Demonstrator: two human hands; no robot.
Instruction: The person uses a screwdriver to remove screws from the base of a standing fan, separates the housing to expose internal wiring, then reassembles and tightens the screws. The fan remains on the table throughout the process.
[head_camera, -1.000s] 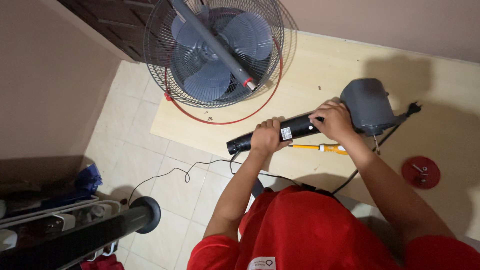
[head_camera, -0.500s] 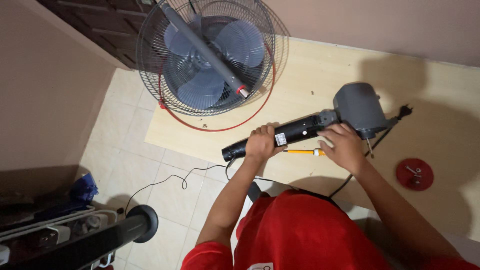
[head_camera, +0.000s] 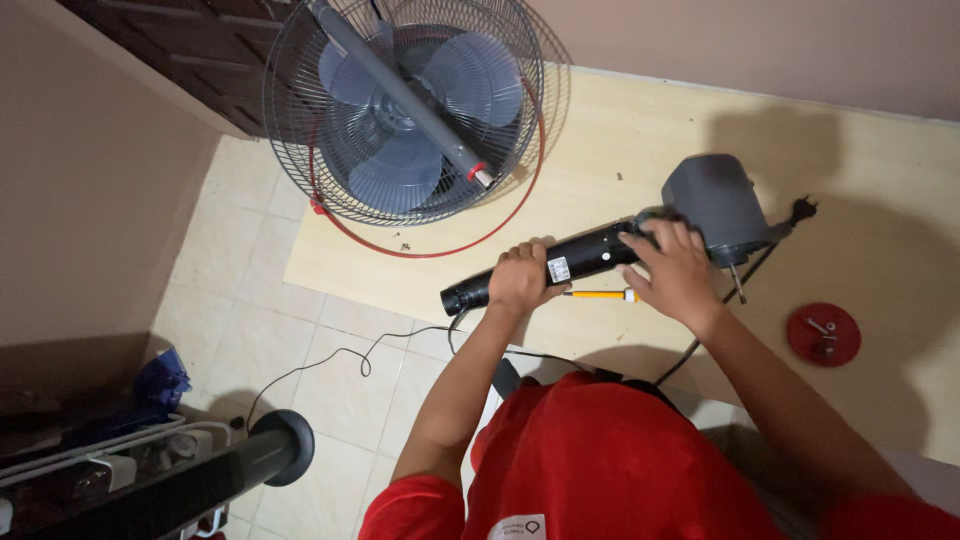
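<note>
The black fan neck tube (head_camera: 560, 266) lies nearly level above the pale wooden board (head_camera: 640, 140), its far end joined to the grey motor housing (head_camera: 715, 205) that rests on the board. The left hand (head_camera: 520, 280) is curled shut around the tube near its open end, while the right hand (head_camera: 672, 272) lies with fingers spread over the joint where tube meets housing, gripping nothing firmly as far as I can tell. Just beneath lies a yellow-handled screwdriver (head_camera: 598, 295); should the tube twist loose, it could drop on the tool or tug the black cord (head_camera: 700, 340) trailing under the right forearm. The small screws on the red round cap (head_camera: 823, 334) sit well apart, yet a sweeping elbow might scatter them. The caged fan head (head_camera: 400, 110) lies beyond, near the board's edge.
</note>
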